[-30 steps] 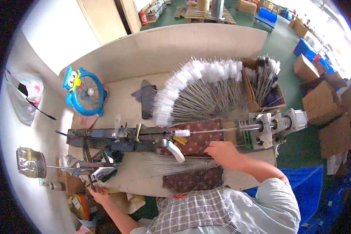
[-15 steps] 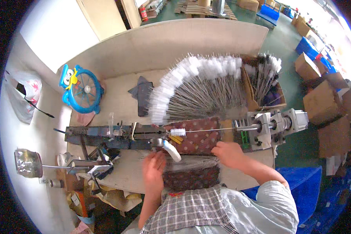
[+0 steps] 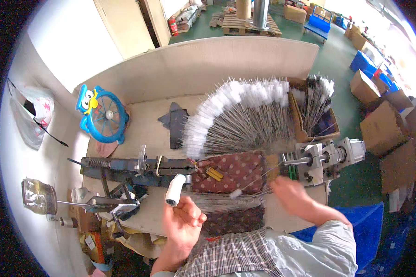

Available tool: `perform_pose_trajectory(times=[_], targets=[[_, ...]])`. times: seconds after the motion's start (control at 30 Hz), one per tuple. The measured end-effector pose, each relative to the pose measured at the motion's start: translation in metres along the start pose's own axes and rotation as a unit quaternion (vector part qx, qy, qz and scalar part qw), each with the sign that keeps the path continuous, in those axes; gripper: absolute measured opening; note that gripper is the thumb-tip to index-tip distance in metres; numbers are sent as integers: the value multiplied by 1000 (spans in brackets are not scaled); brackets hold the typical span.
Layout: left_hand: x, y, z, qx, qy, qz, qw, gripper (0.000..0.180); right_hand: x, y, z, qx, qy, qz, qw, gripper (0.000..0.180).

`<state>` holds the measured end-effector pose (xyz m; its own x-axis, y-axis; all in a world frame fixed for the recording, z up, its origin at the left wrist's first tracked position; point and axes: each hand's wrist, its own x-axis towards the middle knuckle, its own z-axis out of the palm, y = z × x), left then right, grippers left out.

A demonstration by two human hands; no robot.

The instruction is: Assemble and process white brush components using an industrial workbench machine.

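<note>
My left hand (image 3: pixel 184 221) is raised palm up, its fingers loosely bent and apart, just below a white lever handle (image 3: pixel 174 190). It grips nothing that I can see. My right hand (image 3: pixel 289 194), smeared by motion, is closed at the right edge of the dotted brown cloth (image 3: pixel 231 173). From its fingers a thin wire seems to run left to a small white-bristled brush (image 3: pixel 236 193) above the cloth's front edge. A bundle of bare wires (image 3: pixel 231 203) lies nearer to me. Right of the cloth is a motor-driven chuck (image 3: pixel 305 160); left of it, a dark clamp rail (image 3: pixel 175 165).
White-headed wire brushes (image 3: pixel 245 106) fan out behind the cloth, beside a carton (image 3: pixel 302 120) of more brushes. Yellow pieces (image 3: pixel 214 173) lie on the cloth. A blue fan (image 3: pixel 107 115) and a dark phone-like slab (image 3: pixel 178 131) are at the back left. A lamp-like arm (image 3: pixel 74 203) juts out left.
The white brush has come out from between clamp rail and chuck and now hangs lower, tilted. The white lever handle has swung left. My right hand has moved right; my left hand has turned palm up.
</note>
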<state>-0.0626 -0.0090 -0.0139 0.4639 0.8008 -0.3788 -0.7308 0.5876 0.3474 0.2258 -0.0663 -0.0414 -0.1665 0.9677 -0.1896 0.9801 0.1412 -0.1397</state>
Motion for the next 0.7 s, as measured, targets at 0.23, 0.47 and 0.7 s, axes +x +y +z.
perform_pose_trajectory(times=[0.23, 0.47, 0.7], targets=[[19, -17, 7, 254, -112, -140, 950, 25, -19, 42, -107, 82, 337, 112, 931, 22], [108, -90, 53, 716, -188, 267, 617, 30, 24, 45, -70, 111, 290, -39, 950, 26], [160, -127, 49, 810, -214, 353, 417, 15, 46, 54, -47, 178, 307, -21, 935, 12]])
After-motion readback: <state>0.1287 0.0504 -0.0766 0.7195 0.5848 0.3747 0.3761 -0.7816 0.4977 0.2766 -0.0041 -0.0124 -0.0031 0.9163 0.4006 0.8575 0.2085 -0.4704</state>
